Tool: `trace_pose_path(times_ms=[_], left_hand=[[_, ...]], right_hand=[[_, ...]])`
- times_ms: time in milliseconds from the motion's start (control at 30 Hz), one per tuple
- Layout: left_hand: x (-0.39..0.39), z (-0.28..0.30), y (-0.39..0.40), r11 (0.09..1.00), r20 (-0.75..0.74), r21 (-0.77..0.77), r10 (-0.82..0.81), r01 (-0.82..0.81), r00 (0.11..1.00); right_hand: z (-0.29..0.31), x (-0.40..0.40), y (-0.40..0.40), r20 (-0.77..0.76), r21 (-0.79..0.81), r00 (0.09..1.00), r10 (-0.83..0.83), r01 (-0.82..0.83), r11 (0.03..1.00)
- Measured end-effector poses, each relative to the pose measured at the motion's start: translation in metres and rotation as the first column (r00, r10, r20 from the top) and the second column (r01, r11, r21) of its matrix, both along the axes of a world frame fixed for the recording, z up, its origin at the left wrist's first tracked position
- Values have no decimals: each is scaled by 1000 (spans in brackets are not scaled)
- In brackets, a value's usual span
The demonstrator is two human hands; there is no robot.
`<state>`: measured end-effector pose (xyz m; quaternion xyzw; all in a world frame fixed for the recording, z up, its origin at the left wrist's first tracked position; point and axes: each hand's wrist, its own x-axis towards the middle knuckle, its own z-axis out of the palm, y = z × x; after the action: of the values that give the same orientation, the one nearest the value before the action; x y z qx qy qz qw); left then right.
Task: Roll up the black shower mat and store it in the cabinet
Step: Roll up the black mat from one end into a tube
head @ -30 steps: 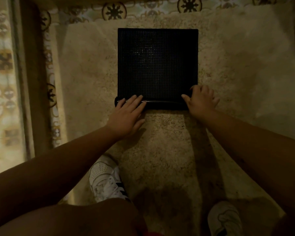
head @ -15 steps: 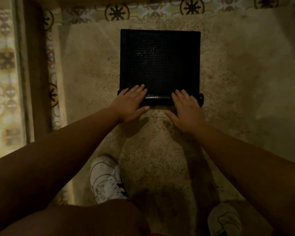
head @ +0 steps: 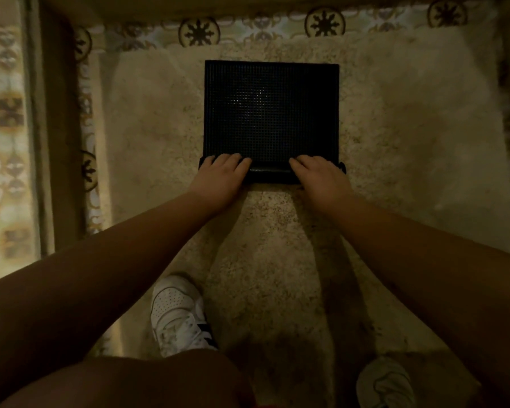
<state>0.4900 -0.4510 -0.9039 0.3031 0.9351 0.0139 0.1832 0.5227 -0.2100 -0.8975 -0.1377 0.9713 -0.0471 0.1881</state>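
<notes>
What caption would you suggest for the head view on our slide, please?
Left hand and right hand press on the rolled near edge of the black shower mat lying on a beige rug.

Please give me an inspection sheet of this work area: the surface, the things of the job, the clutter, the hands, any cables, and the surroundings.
Surface: beige shaggy rug over patterned floor tiles.
Job's things: black shower mat lies on the rug, its near edge rolled into a thin tube, the rest flat. Cabinet: nothing seen.
Clutter: nothing seen.
Hands: left hand and right hand press on the roll, one near each end, fingers curled over it.
Cables: nothing seen.
Surroundings: a white shoe near the left arm, another shoe lower right; dim light.
</notes>
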Motion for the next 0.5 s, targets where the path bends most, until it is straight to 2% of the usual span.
trace_pose_path(times_ms=[167,367,500], left_hand=[[2,0,1,997,-39,78,22,-19,999],[-4,-2,4,995,88,45,89,-93,992],[24,-11,-3,992,47,50,115,-117,992]], right_hand=[[8,-14,3,78,-26,996,-34,36,999],[13,-34,11,281,-54,958,-53,71,996],[11,-23,12,361,-79,932,-25,58,995]])
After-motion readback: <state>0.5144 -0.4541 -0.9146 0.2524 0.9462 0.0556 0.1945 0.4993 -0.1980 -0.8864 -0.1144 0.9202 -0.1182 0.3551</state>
